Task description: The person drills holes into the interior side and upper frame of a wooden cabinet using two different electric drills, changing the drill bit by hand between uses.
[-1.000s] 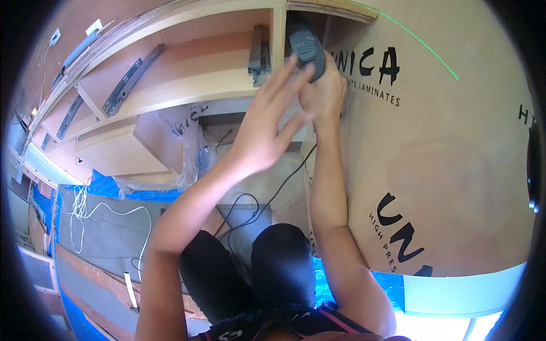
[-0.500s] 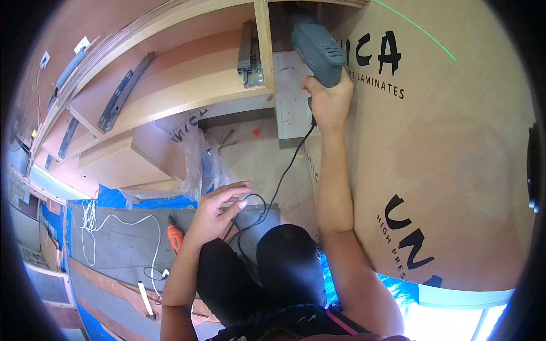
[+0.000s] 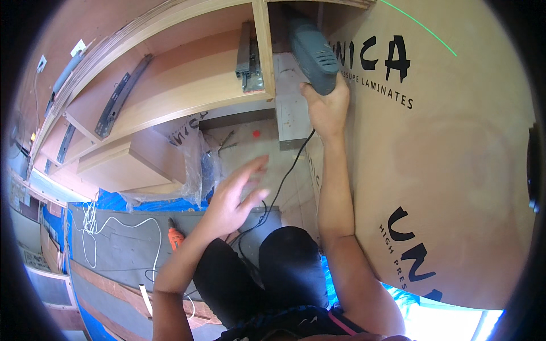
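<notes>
My right hand (image 3: 329,108) is wrapped round the rear of a grey-green corded power drill (image 3: 314,55). The drill's front end reaches into the dark cabinet bay at the top and is hidden there. From its grip a black cord (image 3: 291,167) hangs down toward my knees. A bit blurred, my left hand (image 3: 238,196) hovers over the floor in front of my knees, fingers stretched and thumb apart, holding nothing. The black cord passes close beside it. Right of the drill stands a large tan laminate-faced panel (image 3: 455,170), with my right forearm alongside it.
A wooden cabinet frame (image 3: 187,79) with metal drawer slides (image 3: 120,94) fills the upper left. Below it sit a wooden box (image 3: 131,162) and clear plastic wrap (image 3: 202,165). An orange drill (image 3: 175,234) and a white cable (image 3: 128,220) lie on the grey boards (image 3: 122,250).
My left hand has lifted forward and to the right, fingers still spread. My right hand and the drill have shifted only slightly downward.
</notes>
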A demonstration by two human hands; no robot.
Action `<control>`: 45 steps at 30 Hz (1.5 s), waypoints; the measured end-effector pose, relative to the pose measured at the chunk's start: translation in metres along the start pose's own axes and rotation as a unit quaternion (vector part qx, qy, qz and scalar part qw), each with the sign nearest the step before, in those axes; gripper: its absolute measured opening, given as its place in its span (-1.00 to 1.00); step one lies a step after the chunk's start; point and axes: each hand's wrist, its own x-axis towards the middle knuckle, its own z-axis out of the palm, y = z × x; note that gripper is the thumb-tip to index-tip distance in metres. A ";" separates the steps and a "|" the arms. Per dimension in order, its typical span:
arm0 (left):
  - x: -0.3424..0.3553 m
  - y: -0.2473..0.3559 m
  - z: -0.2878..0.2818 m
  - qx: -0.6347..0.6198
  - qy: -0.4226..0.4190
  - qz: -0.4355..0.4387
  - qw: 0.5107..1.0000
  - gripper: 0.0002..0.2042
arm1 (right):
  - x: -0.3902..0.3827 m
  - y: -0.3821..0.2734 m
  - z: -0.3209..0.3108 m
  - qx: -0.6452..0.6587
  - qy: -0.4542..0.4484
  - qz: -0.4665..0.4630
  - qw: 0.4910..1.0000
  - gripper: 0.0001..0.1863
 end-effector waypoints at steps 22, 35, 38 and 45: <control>0.175 0.068 0.022 0.115 0.243 0.208 0.940 -0.31 | -0.002 0.001 0.014 -0.018 0.053 -0.036 0.998 -0.53; 0.176 0.065 0.018 0.077 0.239 0.210 0.945 -0.32 | 0.001 -0.009 0.014 -0.070 0.047 -0.063 0.994 -0.54; 0.179 0.068 0.013 0.039 0.205 0.181 0.961 -0.31 | 0.004 -0.008 0.014 -0.088 0.039 -0.057 0.994 -0.55; 0.179 0.068 0.013 0.007 0.219 0.194 0.956 -0.33 | 0.007 -0.040 0.018 -0.107 0.041 -0.044 0.992 -0.60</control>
